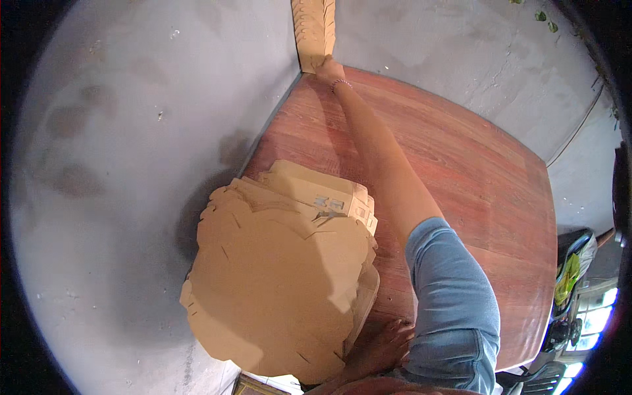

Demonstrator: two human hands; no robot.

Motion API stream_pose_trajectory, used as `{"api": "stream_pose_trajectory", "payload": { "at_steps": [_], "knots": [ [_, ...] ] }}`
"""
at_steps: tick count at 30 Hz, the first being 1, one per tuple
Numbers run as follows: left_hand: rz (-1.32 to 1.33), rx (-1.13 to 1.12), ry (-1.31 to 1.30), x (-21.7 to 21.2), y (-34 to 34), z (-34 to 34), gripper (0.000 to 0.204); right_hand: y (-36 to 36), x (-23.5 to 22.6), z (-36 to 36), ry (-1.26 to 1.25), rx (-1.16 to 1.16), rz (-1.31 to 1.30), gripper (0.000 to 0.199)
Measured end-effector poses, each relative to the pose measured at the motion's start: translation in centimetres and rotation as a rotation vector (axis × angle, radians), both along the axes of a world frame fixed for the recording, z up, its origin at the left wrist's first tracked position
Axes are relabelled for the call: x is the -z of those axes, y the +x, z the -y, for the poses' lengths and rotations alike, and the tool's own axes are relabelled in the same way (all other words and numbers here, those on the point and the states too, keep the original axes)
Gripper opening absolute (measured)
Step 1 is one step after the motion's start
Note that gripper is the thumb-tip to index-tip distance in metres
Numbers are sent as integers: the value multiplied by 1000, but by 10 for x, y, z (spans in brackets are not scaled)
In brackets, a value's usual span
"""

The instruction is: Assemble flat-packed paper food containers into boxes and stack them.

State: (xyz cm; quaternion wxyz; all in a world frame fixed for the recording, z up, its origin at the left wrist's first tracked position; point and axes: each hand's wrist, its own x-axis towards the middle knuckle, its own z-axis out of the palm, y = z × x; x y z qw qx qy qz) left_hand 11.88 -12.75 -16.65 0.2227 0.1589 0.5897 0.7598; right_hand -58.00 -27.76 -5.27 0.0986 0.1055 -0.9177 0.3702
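My right arm stretches far across the table to the corner where the walls meet. There my right hand (329,70) is closed at the lower end of a tall stack of brown cardboard pieces (315,33) with notched edges. Close to me, a large pile of flat die-cut cardboard sheets (276,283) lies at the left of the table, with slits and tabs along the rims. Some pieces with small cut-out windows show at its far side. My left hand (396,332) is in shadow beside the pile and next to my right sleeve; its fingers are hard to make out.
The reddish-brown wood-grain table (487,197) runs up against grey walls (125,164) at the left and far side. At the right stand a chair with a yellow-green item (567,280) and a dark chair (543,380) near a bright window. A cable (579,125) hangs along the wall.
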Motion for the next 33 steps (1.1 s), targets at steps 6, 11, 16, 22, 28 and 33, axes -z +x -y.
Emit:
{"api": "stream_pose_trajectory", "payload": {
  "at_steps": [6,11,16,22,28,33],
  "knots": [
    [-697,233,-703,-76,-39,31,62,34,-8,-27,92,27,-170,69],
    [-637,-96,-565,-89,-32,36,57,130,-49,-79,204,-422,-67,54],
    [-762,-195,-599,-104,-33,37,46,281,-57,-172,291,-624,-163,44],
    [-886,-243,-597,-118,-12,31,31,408,-41,-327,371,-601,-51,41],
    [-1015,-305,-785,-193,30,90,36,525,-35,-456,350,-290,-9,41],
    [-924,-520,-1378,-209,40,125,51,567,-15,-485,160,-194,-103,43]
  ]
}}
